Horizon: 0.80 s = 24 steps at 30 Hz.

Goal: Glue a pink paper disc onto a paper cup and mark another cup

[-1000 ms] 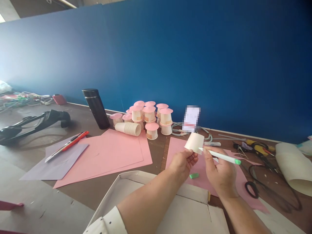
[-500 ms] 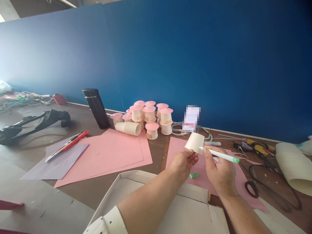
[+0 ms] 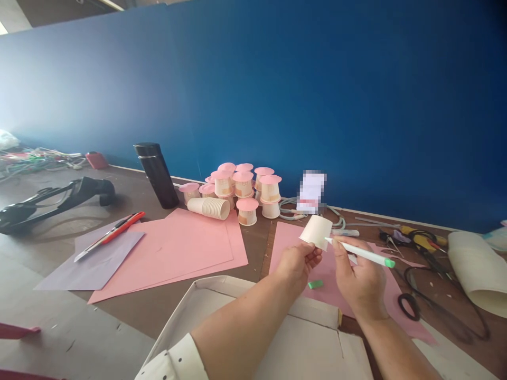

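A plain white paper cup (image 3: 317, 231), upside down and slightly tilted, is pinched at its rim by my left hand (image 3: 299, 264). My right hand (image 3: 359, 277) is closed around a white marker (image 3: 362, 252) with a green end; its tip is at the cup's right side, though whether it touches I cannot tell. Under my hands lies pink paper (image 3: 287, 240), with a small green marker cap (image 3: 316, 284) on it. Behind to the left stand several upturned cups topped with pink paper discs (image 3: 247, 205). A nested stack of paper cups (image 3: 208, 208) lies on its side before them.
Further left are pink sheets (image 3: 170, 248), a red utility knife (image 3: 111, 235) on grey paper (image 3: 99, 269), and a black flask (image 3: 157, 177). An open white box (image 3: 237, 322) sits in front. Cables (image 3: 431, 285) and a cream roll (image 3: 475, 269) are at right. A blue partition (image 3: 301, 95) rises behind.
My right hand and the marker have shifted very slightly right and down. The cup stays nearly where it was in my left hand.
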Available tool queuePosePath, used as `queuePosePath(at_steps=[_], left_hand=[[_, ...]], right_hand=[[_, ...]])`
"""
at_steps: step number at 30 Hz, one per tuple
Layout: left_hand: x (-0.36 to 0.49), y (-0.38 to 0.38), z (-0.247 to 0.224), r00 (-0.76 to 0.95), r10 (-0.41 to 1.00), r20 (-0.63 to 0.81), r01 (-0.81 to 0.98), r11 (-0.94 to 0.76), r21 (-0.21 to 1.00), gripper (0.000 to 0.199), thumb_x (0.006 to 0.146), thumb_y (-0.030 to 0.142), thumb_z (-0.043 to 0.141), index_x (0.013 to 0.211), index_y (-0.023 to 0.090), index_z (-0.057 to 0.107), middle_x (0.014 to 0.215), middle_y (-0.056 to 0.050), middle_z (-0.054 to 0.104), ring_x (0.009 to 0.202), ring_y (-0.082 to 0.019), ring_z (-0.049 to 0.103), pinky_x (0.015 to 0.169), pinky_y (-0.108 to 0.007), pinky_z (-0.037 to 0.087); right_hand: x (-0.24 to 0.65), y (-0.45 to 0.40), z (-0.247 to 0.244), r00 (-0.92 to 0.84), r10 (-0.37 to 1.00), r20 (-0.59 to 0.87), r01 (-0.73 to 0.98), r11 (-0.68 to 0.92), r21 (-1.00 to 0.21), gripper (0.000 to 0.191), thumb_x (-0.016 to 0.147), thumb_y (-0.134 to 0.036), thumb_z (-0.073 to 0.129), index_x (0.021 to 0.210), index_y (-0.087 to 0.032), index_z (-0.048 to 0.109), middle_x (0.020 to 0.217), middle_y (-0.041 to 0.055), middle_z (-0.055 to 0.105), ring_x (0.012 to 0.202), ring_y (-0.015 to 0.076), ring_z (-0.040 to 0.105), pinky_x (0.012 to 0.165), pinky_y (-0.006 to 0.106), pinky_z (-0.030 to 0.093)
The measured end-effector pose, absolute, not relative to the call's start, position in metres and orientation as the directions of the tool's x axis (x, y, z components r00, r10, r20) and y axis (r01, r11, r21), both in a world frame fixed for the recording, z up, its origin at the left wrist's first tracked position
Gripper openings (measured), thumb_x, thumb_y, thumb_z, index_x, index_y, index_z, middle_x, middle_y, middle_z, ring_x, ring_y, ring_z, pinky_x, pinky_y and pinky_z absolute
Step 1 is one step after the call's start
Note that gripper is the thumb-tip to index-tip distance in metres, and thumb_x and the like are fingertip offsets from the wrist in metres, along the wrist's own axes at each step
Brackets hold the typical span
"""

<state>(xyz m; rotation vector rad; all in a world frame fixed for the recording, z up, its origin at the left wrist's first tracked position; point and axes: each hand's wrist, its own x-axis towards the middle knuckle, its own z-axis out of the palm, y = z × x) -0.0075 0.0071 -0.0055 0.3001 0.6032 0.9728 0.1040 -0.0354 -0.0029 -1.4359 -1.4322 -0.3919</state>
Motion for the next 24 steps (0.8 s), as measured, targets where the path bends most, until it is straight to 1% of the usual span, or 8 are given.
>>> queuePosePath(at_steps=[4, 9, 13, 19, 24], left_hand=[[-0.0064, 0.0061, -0.0054, 0.387, 0.853, -0.349, -0.657, 0.521, 0.545, 0.005, 0.077, 0.004, 0.058, 0.075, 0.005, 0.063, 0.070, -0.009, 0.059, 0.064, -0.012, 0.058, 0.070, -0.024, 0.049], [-0.0043, 0.0062, -0.0094, 0.379, 0.878, -0.293, -0.635, 0.477, 0.607, 0.007, 0.076, 0.006, 0.058, 0.072, 0.005, 0.064, 0.074, -0.010, 0.060, 0.067, -0.013, 0.058, 0.076, -0.027, 0.048], [-0.0037, 0.0053, -0.0110, 0.379, 0.890, -0.254, -0.608, 0.446, 0.656, 0.005, 0.071, 0.011, 0.064, 0.068, 0.007, 0.063, 0.073, -0.009, 0.059, 0.068, -0.014, 0.056, 0.080, -0.030, 0.047], [-0.0061, 0.0040, -0.0098, 0.384, 0.897, -0.218, -0.560, 0.414, 0.718, 0.013, 0.064, 0.019, 0.071, 0.064, 0.009, 0.063, 0.069, -0.006, 0.057, 0.069, -0.014, 0.055, 0.083, -0.032, 0.045], [-0.0055, 0.0051, -0.0124, 0.385, 0.904, -0.187, -0.521, 0.380, 0.764, 0.016, 0.061, 0.023, 0.071, 0.062, 0.010, 0.062, 0.068, -0.004, 0.056, 0.068, -0.013, 0.052, 0.082, -0.033, 0.044]], right_hand=[[0.1033, -0.0356, -0.0028, 0.239, 0.538, 0.808, 0.878, 0.234, -0.416, 0.022, 0.089, -0.036, 0.054, 0.097, -0.019, 0.064, 0.094, 0.0087, 0.069, 0.090, 0.0217, 0.064, 0.079, 0.033, 0.049], [0.1012, -0.0340, -0.0041, 0.173, 0.571, 0.802, 0.883, 0.270, -0.383, 0.020, 0.089, -0.036, 0.053, 0.094, -0.019, 0.063, 0.092, 0.0080, 0.069, 0.088, 0.0212, 0.064, 0.077, 0.032, 0.049], [0.1010, -0.0330, -0.0046, 0.162, 0.571, 0.805, 0.893, 0.263, -0.366, 0.020, 0.089, -0.036, 0.053, 0.093, -0.019, 0.063, 0.090, 0.0074, 0.069, 0.087, 0.0207, 0.064, 0.076, 0.032, 0.050], [0.1031, -0.0320, -0.0059, 0.158, 0.589, 0.793, 0.894, 0.257, -0.368, 0.022, 0.089, -0.037, 0.052, 0.093, -0.019, 0.064, 0.092, 0.0079, 0.069, 0.087, 0.0210, 0.065, 0.077, 0.032, 0.050], [0.1034, -0.0322, -0.0064, 0.169, 0.590, 0.790, 0.892, 0.249, -0.377, 0.021, 0.089, -0.036, 0.053, 0.094, -0.019, 0.064, 0.093, 0.0076, 0.069, 0.089, 0.0207, 0.064, 0.078, 0.031, 0.049]])
